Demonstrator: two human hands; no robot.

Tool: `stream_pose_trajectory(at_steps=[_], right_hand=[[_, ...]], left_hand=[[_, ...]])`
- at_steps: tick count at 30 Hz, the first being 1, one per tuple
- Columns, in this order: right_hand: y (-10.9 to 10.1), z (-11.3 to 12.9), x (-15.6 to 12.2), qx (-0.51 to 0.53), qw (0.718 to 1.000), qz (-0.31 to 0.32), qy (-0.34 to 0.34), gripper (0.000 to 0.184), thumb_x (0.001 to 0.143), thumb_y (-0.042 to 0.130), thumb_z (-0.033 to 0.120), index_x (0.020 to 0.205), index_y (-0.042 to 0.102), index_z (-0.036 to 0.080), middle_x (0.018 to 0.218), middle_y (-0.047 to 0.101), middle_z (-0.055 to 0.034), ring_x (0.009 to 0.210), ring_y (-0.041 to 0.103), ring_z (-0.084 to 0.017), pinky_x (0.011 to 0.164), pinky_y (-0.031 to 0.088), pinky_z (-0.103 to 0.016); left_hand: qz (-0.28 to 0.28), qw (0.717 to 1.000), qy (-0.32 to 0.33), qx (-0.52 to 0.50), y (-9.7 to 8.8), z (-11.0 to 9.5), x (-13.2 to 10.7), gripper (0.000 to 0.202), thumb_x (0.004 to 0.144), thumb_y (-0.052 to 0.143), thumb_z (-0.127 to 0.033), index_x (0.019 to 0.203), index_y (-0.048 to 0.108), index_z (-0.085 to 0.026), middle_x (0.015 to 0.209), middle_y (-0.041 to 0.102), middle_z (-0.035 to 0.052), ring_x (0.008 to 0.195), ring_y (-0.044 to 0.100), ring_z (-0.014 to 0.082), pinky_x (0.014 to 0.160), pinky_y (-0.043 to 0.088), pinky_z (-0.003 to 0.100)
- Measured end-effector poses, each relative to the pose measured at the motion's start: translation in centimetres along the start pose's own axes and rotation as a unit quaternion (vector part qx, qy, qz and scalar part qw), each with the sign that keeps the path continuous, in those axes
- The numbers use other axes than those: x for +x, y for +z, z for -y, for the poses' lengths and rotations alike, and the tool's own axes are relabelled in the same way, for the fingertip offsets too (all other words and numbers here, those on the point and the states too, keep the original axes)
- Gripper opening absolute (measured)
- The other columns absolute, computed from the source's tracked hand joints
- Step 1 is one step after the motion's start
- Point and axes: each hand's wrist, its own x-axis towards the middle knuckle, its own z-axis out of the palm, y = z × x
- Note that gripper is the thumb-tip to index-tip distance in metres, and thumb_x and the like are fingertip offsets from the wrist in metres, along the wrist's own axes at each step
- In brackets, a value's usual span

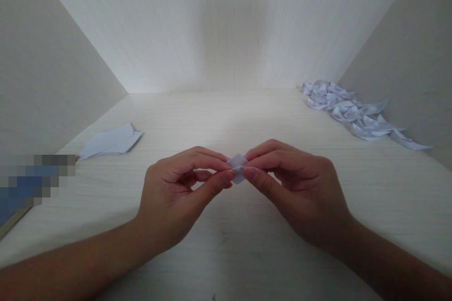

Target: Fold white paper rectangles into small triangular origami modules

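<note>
A small folded piece of white paper (238, 167) is held between both hands just above the pale wooden desk (219, 117). My left hand (176, 193) pinches its left side with thumb and fingers closed. My right hand (300, 188) pinches its right side the same way. Most of the paper is hidden by my fingertips.
A pile of several folded white paper pieces (356, 113) lies at the back right by the side wall. A few flat paper sheets (111, 142) lie at the left. A blurred blue object (24, 188) sits at the left edge. Walls enclose the desk on three sides.
</note>
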Motion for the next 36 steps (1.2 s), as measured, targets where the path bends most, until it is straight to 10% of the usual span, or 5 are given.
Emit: stream_pose_trajectory(at_steps=[10, 36], right_hand=[[0.23, 0.0, 0.07, 0.007, 0.996, -0.014, 0.084, 0.009, 0.086, 0.079, 0.028, 0.078, 0.075, 0.025, 0.076, 0.077, -0.0028, 0.071, 0.072, -0.019, 0.06, 0.058, -0.031], [0.37, -0.27, -0.09, 0.015, 0.999, -0.026, 0.017, 0.016, 0.083, 0.08, 0.013, 0.081, 0.081, 0.029, 0.086, 0.079, -0.0018, 0.079, 0.074, -0.019, 0.065, 0.06, -0.032]], left_hand=[[-0.001, 0.999, -0.018, 0.032, -0.2, -0.14, -0.27, 0.011, 0.081, 0.082, -0.011, 0.08, 0.078, -0.021, 0.078, 0.08, -0.0009, 0.069, 0.076, 0.0121, 0.064, 0.063, 0.016], [-0.02, 0.988, -0.132, -0.077, 0.29, -0.59, -0.26, 0.014, 0.079, 0.084, -0.01, 0.084, 0.083, -0.023, 0.08, 0.082, -0.0017, 0.069, 0.077, 0.0113, 0.068, 0.064, 0.016]])
